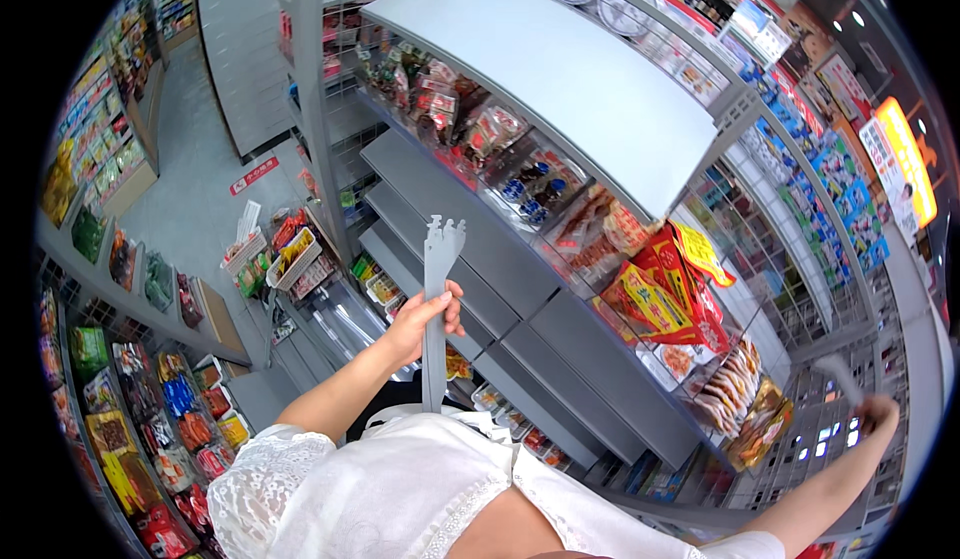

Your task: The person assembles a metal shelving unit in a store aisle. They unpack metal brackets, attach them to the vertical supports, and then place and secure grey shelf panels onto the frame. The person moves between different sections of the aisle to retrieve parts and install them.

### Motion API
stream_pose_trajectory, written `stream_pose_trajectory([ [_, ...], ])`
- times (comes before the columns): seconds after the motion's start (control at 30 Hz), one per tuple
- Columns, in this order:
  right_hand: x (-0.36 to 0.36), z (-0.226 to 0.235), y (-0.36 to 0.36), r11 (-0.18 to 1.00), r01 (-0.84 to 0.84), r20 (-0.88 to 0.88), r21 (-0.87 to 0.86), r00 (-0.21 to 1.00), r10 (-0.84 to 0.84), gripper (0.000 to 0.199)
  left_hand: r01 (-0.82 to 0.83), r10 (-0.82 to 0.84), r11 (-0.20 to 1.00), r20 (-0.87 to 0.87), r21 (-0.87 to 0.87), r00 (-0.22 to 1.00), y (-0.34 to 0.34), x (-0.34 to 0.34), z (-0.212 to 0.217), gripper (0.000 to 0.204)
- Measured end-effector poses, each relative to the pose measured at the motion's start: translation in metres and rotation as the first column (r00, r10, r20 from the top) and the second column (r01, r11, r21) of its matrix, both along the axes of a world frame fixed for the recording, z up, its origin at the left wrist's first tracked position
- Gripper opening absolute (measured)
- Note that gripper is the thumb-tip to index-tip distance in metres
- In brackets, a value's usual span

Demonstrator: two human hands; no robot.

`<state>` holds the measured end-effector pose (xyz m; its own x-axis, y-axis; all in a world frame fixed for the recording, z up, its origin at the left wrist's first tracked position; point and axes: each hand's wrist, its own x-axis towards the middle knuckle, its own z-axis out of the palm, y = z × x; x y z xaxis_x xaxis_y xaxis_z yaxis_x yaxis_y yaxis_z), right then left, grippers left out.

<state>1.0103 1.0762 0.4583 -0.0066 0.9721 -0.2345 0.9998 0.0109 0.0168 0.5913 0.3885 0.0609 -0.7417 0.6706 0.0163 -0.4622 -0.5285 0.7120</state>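
My left hand (425,324) is closed around grey metal shelf brackets (437,274), hooked ends up, in front of the shelving unit. More than one seems stacked together; their lower ends reach down to my white top. Far to the right, my right hand (878,414) is closed beside the wire mesh. From it sticks out a blurred grey piece (838,371), similar in colour to the brackets; its exact kind cannot be made out. Bare grey shelves (500,299) slope in tiers beyond my left hand.
Above the tiers, clear bins hold packaged snacks (490,129) under a white top panel (560,69). Red and yellow packets (665,294) and a golden bag (762,424) fill the right end. Baskets of goods (295,259) stand at left by the aisle floor (185,149). Snack racks (130,439) line the lower left.
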Motion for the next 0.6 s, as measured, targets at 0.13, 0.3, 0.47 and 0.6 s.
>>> stream_pose_trajectory([
  [0.13,0.045,-0.019,-0.010,0.989,-0.141,-0.303,0.046,0.941,0.148,0.026,-0.025,0.025,1.000,0.023,0.017,0.999,-0.007,-0.010,0.000,0.023],
  [0.3,0.024,-0.038,-0.098,0.953,-0.099,-0.558,0.288,0.791,0.250,0.042,0.080,-0.081,0.995,0.019,0.061,0.997,0.002,-0.019,-0.007,0.025],
  [0.47,0.042,-0.109,-0.177,0.652,0.132,-0.608,0.747,0.532,0.589,0.038,0.321,-0.319,0.939,-0.031,0.127,0.947,0.027,-0.020,-0.003,0.040],
  [0.6,0.013,-0.193,-0.317,0.715,0.421,-0.830,0.558,0.267,0.490,0.034,0.565,-0.563,0.820,-0.045,0.096,0.825,0.043,-0.006,-0.005,0.053],
])
